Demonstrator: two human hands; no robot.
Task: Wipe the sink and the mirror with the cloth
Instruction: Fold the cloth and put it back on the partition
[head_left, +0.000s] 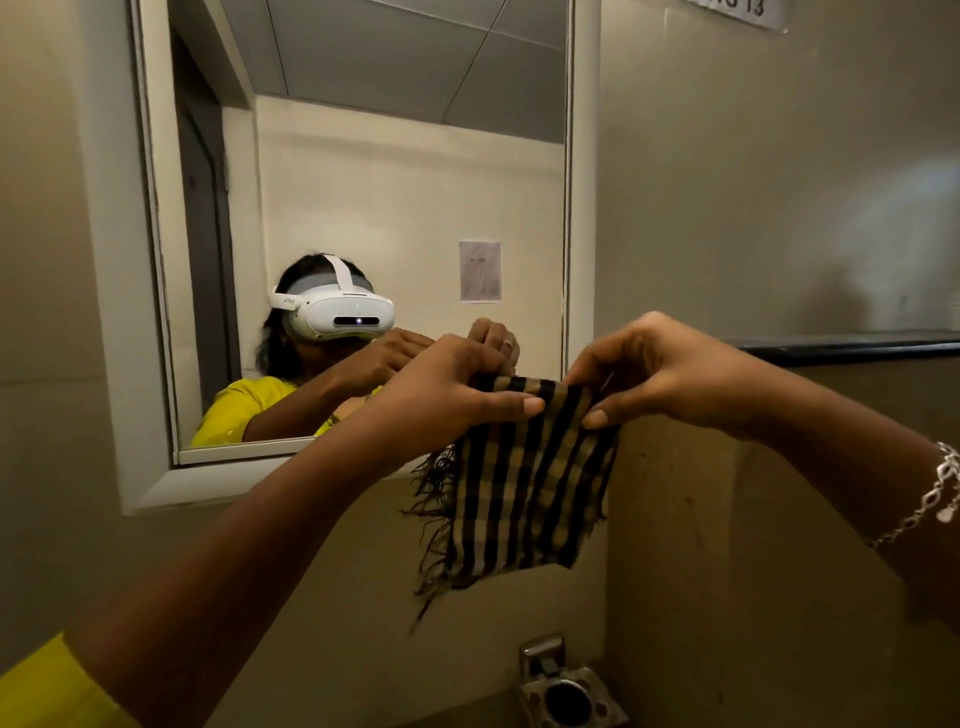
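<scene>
A black-and-tan checked cloth (524, 488) with a frayed left edge hangs spread out in front of the wall, below the mirror's lower right corner. My left hand (447, 384) pinches its top left corner and my right hand (660, 371) pinches its top right corner. The mirror (384, 171) in its white frame fills the upper left and reflects a person in a headset and both hands. The sink is out of view.
A metal tap fitting (566, 686) sticks out of the wall at the bottom, under the cloth. A dark ledge (852, 345) runs along the right wall. A paper label (737, 10) is at the top right.
</scene>
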